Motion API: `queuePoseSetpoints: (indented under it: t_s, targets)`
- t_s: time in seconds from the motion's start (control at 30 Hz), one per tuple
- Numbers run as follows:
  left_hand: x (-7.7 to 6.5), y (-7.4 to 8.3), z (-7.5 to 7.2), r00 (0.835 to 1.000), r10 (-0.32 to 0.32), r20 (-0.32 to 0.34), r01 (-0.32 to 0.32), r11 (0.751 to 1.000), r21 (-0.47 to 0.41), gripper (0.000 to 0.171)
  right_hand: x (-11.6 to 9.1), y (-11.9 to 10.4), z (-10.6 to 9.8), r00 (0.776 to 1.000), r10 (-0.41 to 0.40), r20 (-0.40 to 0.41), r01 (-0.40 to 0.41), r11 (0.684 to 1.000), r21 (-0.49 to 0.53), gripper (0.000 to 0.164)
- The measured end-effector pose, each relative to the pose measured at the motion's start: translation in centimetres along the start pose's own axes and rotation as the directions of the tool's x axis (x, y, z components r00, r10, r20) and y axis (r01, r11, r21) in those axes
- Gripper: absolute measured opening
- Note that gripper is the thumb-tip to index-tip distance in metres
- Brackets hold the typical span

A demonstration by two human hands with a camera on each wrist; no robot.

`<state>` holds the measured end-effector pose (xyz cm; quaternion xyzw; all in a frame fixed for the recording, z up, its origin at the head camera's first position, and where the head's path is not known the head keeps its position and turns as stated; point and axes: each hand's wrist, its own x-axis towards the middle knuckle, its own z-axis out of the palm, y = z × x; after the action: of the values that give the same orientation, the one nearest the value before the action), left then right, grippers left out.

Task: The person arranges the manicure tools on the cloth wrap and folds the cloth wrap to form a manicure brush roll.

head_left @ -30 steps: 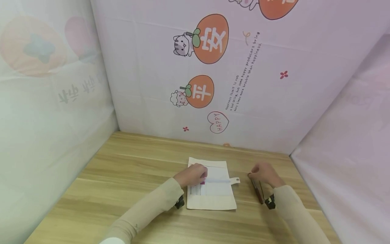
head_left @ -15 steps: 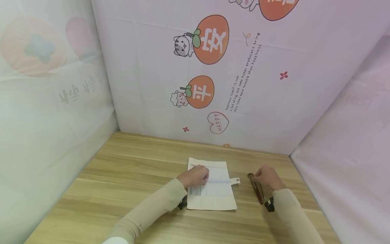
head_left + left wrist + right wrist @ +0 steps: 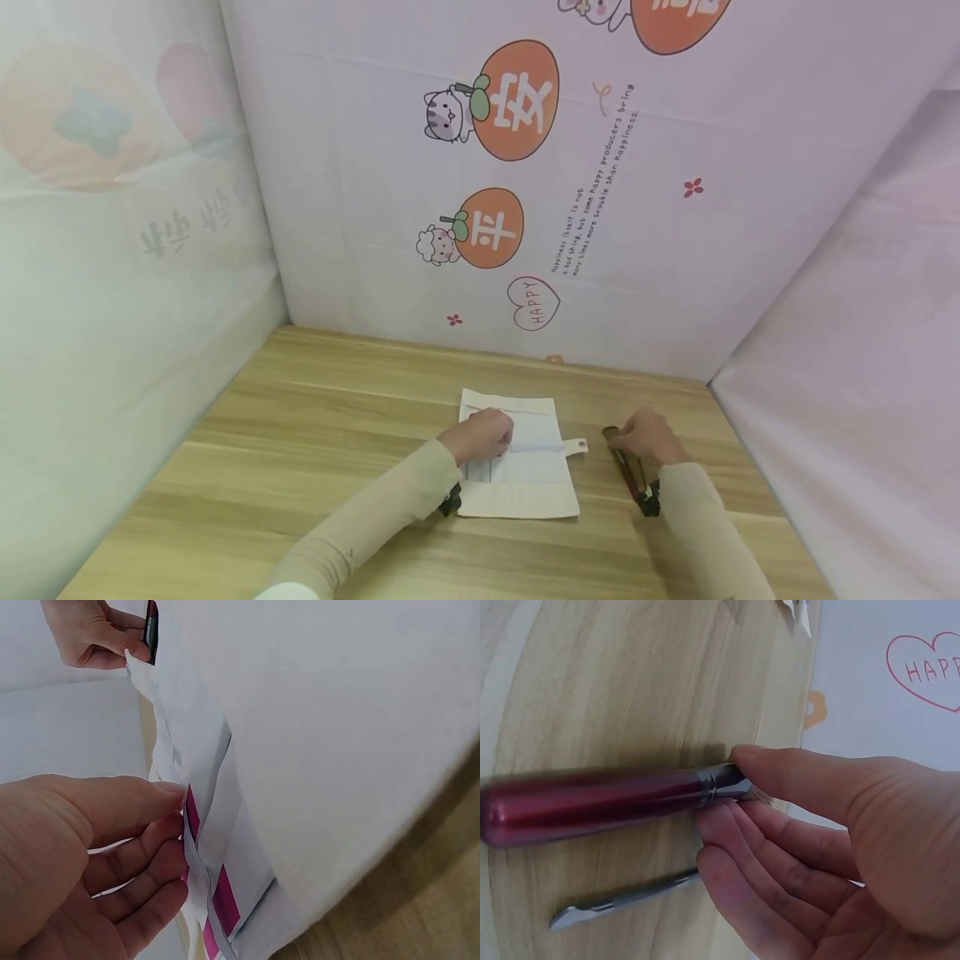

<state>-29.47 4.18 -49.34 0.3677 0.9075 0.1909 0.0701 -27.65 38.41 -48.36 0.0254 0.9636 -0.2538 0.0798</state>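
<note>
A white fabric roll-up case (image 3: 525,502) lies unfolded on the table, its snap strap (image 3: 575,447) pointing right. My left hand (image 3: 480,435) is over its left part. In the left wrist view, that hand's thumb and fingers pinch the edge of an inner pocket (image 3: 196,859), where magenta patches (image 3: 225,898) show. To the right of the case, my right hand (image 3: 651,435) pinches a makeup brush (image 3: 600,806) near its ferrule. The brush has a glossy dark red handle; the fingers partly hide its bristles. A slim metal cuticle pusher (image 3: 622,900) lies beside the brush, partly behind my fingers.
The wooden table (image 3: 337,400) is bounded by a printed white cloth wall (image 3: 375,250) at the back. Further white cloth hangs at the left (image 3: 135,317) and right (image 3: 862,375).
My right hand was beside the brush half a second ago and now holds it; the brush has shifted slightly left. My left hand has shifted slightly right over the case, hiding the magenta patch.
</note>
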Motion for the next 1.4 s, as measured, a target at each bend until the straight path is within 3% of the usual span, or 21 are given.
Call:
queuePoseSetpoints:
  t_s: [0.2, 0.33, 0.43, 0.8, 1.13, 1.4]
  targets:
    - [0.1, 0.0, 0.1, 1.0, -0.002, -0.001, 0.002, 1.0, 0.004, 0.012, 0.5, -0.6, -0.1, 1.0, -0.016, 0.002, 0.016, 1.0, -0.027, 0.052]
    - [0.2, 0.1, 0.0, 1.0, 0.001, -0.007, -0.001, 1.0, 0.013, 0.016, 0.7, -1.4, -0.8, 0.999, -0.04, -0.007, 0.04, 0.997, -0.061, 0.031]
    - [0.3, 0.2, -0.1, 1.0, 0.004, -0.013, -0.003, 1.0, 0.021, 0.018, 0.7, -2.5, -1.5, 0.999, -0.053, -0.01, 0.052, 0.996, -0.073, 0.024]
    - [-0.2, -0.1, -0.8, 0.999, -0.015, 0.028, 0.016, 0.999, -0.028, 0.02, 1.1, -7.4, -3.0, 0.997, -0.072, 0.023, 0.071, 0.997, 0.021, 0.027]
    - [-0.2, -0.5, -1.0, 0.999, 0.006, 0.041, -0.005, 1.0, -0.026, 0.023, 2.6, -11.9, -2.2, 0.997, -0.081, 0.018, 0.079, 0.992, 0.093, 0.03]
    - [-0.1, -0.8, -0.8, 0.999, 0.01, 0.042, -0.009, 1.0, -0.019, 0.021, 3.9, -14.6, 0.0, 0.997, -0.079, -0.017, 0.081, 0.982, 0.172, 0.024]
